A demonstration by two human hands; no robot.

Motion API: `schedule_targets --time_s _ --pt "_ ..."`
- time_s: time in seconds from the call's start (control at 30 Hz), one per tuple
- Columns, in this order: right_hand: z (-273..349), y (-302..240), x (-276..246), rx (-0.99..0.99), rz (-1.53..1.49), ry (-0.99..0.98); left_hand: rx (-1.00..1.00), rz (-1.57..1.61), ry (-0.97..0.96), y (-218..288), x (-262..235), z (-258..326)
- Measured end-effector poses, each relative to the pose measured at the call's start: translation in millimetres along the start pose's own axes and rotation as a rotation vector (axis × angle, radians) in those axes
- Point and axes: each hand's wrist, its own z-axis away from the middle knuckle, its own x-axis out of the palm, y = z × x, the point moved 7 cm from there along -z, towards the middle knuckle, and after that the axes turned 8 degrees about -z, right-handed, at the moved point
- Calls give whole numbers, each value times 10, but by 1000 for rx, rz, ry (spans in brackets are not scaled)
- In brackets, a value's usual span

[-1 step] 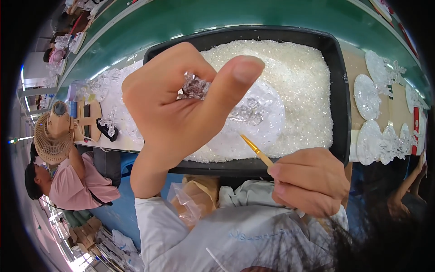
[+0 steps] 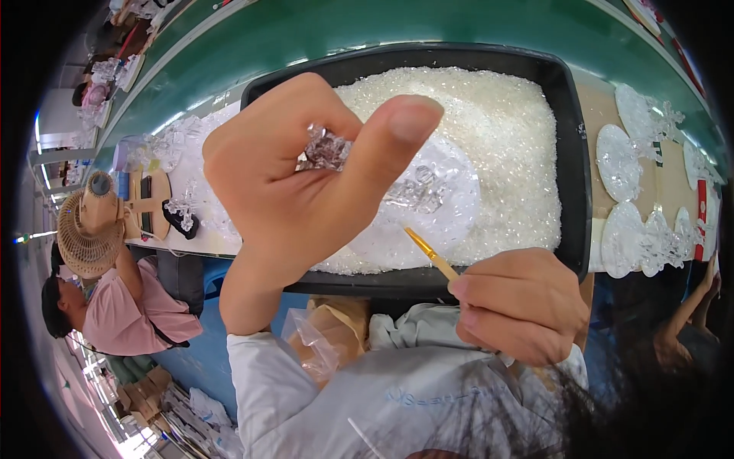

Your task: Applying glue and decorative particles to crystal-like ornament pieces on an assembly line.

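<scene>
My left hand (image 2: pixel 287 172) is curled above a black tray (image 2: pixel 575 176), its thumb stretched toward the upper right. Shiny clear faceted pieces (image 2: pixel 325 148) show in the gap between its index finger and thumb; the other fingertips are hidden. Past the thumb, a clear faceted ornament (image 2: pixel 422 190) stands on a round white disc (image 2: pixel 455 226). Whether the two clear parts are joined is hidden by the hand. My right hand (image 2: pixel 527 302) pinches a thin paintbrush (image 2: pixel 427 251) with a gold ferrule, its tip over the disc's near edge. Glittering white flakes (image 2: pixel 508 115) fill the tray around the disc.
More round discs with clear ornaments (image 2: pixel 621 161) stand on the table at right, beside a red strip (image 2: pixel 701 218). Clear pieces (image 2: pixel 183 210) lie at left. A person in pink (image 2: pixel 145 306) sits there near a woven hat (image 2: pixel 92 229). Another person's arm (image 2: pixel 680 325) shows far right.
Both hands have drifted very slightly left. The brush tip stays over the disc; nothing is taken up or let go.
</scene>
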Motion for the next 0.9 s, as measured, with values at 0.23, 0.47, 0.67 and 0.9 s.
schedule_targets --time_s 0.23,0.47,0.67,0.9 --pt "39 18 26 -99 23 109 46 -61 23 61 -25 11" --pt "52 13 -16 -114 2 131 42 -76 42 80 -31 10" --pt "96 14 -71 -90 45 157 80 -115 43 122 -65 -1" --pt "61 3 -56 -129 5 170 104 -104 64 132 -98 12"
